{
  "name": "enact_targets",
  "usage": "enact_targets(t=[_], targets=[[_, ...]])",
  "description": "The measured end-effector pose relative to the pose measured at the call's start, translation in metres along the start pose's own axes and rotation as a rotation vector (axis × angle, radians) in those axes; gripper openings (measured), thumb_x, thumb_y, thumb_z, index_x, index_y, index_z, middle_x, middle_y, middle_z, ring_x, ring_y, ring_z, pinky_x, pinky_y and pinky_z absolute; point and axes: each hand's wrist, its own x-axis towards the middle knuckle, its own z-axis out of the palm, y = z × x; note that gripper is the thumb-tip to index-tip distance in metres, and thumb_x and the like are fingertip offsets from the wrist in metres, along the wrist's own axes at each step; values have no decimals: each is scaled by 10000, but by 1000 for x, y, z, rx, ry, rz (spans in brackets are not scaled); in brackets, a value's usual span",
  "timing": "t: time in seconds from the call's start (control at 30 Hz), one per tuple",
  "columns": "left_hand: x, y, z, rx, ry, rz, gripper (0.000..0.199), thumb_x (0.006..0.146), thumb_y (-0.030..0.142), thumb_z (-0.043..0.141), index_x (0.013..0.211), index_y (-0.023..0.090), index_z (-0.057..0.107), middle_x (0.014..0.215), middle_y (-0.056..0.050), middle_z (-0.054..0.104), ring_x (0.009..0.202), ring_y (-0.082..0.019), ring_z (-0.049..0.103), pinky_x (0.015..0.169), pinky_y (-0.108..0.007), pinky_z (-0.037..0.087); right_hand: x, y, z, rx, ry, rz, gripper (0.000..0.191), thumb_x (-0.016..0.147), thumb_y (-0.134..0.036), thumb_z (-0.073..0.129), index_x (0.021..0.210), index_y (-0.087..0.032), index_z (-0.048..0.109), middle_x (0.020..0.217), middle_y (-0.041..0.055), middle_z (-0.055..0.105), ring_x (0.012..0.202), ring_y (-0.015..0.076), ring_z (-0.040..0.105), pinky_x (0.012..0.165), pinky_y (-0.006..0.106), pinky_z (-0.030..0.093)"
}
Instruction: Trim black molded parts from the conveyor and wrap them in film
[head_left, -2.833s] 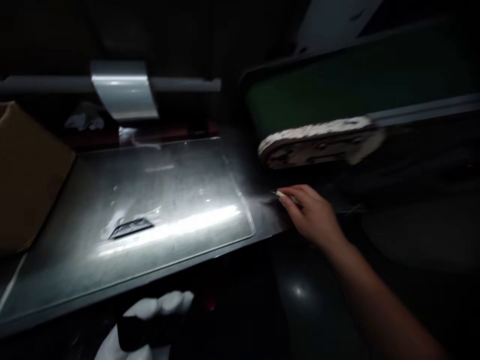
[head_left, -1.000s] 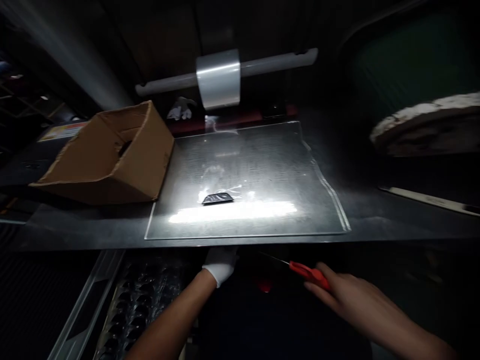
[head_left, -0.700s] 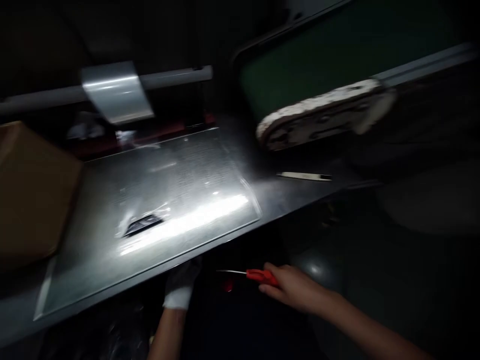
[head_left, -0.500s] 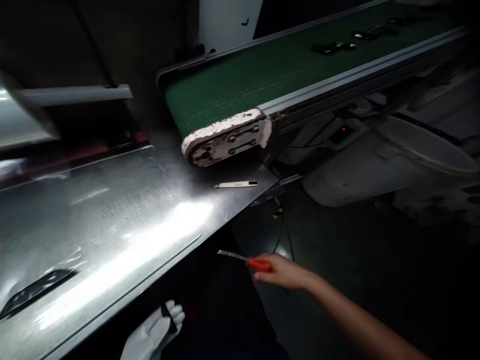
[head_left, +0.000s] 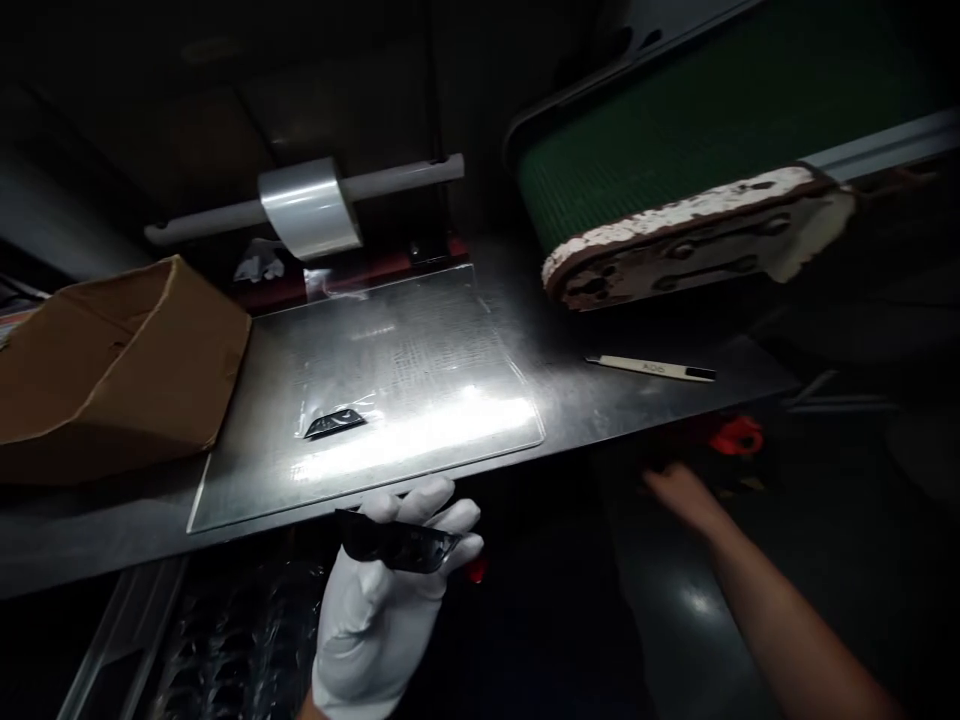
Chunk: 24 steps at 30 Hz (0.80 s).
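Observation:
My left hand (head_left: 382, 610), in a white glove, holds a dark, glossy strip-shaped part (head_left: 405, 545) between thumb and fingers, just off the table's front edge. My bare right hand (head_left: 679, 492) is low beyond that edge on the right; its fingers are lost in shadow and blur. Close above it shows a red thing (head_left: 739, 436) with a rounded, ring-like end, partly dark; whether the hand touches it I cannot make out. A similar black part (head_left: 335, 423) lies on clear film on the table mat (head_left: 420, 350).
A slim cream-handled tool (head_left: 652, 368) lies on the metal table below the green conveyor belt (head_left: 675, 130). An open cardboard box (head_left: 187, 370) stands left. Behind the mat, a film roll (head_left: 311, 208) hangs on a bar. A clear moulded tray (head_left: 232, 640) sits below the table edge.
The view has swung left. My left hand has risen with the black part. My right hand was gripping a red-handled tool with a thin metal blade; that blade no longer shows.

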Motion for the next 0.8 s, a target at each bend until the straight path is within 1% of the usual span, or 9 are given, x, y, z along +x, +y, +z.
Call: enact_targets(t=[0.07,0.13,0.23,0.27,0.33,0.4,0.47,0.57,0.8], targets=[[-2,6,-1,22,32,25,273,952,434,744,1223,412,772,1379,-3,749,1264,-318,707,1022,-421,617,-13,-16,20,17,-202,-10,333,1061,-432,583,949,-148,716,806,23,720,669,152,686,625,287,578],[-3,10,-2,43,66,49,269,929,443,771,1195,408,787,1356,-6,761,1252,-324,713,995,-409,625,-33,-43,31,39,-354,-72,360,1059,-454,555,944,-166,739,804,47,742,703,185,706,639,302,572],[-2,12,-3,61,107,76,259,900,448,802,1156,409,804,1318,-4,780,1195,-309,744,951,-381,634,-68,-106,28,76,-479,-221,310,1034,-497,588,1031,-237,756,901,28,752,825,204,713,723,308,561],[-2,12,-3,60,113,81,266,893,450,809,1155,411,804,1314,-3,782,1184,-303,749,948,-376,632,-79,-132,24,98,-489,-301,244,1029,-467,612,1046,-266,750,956,16,751,876,196,712,766,301,559],[-4,11,-5,54,112,88,280,883,444,819,1160,414,799,1314,0,781,1183,-294,748,954,-371,625,-98,-186,15,167,-409,-590,131,1032,-336,629,1116,-298,721,1016,12,733,906,171,704,776,277,561],[-8,9,-7,45,112,108,297,884,434,819,1179,422,787,1315,7,780,1185,-287,745,975,-380,619,-111,-234,10,228,-313,-855,194,1005,-228,658,1185,-291,695,1016,17,716,880,146,698,742,241,572],[-11,7,-11,50,121,132,294,900,417,805,1193,422,779,1308,13,781,1180,-276,745,1020,-398,605,-119,-271,12,207,-249,-1025,203,994,-196,667,1186,-256,700,980,22,718,839,141,695,723,238,583],[-14,6,-17,77,161,173,255,929,395,779,1184,387,782,1292,20,782,1206,-243,727,1103,-370,555,-121,-300,23,72,-195,-1115,144,1027,-224,621,1122,-227,729,950,30,739,784,151,697,696,272,586],[-10,7,-29,66,211,217,269,903,427,807,1162,358,793,1263,2,783,1251,-231,689,1152,-341,503,-107,-315,40,-38,-285,-1115,99,1037,-249,598,1047,-238,696,884,-16,694,715,126,633,621,282,492]])
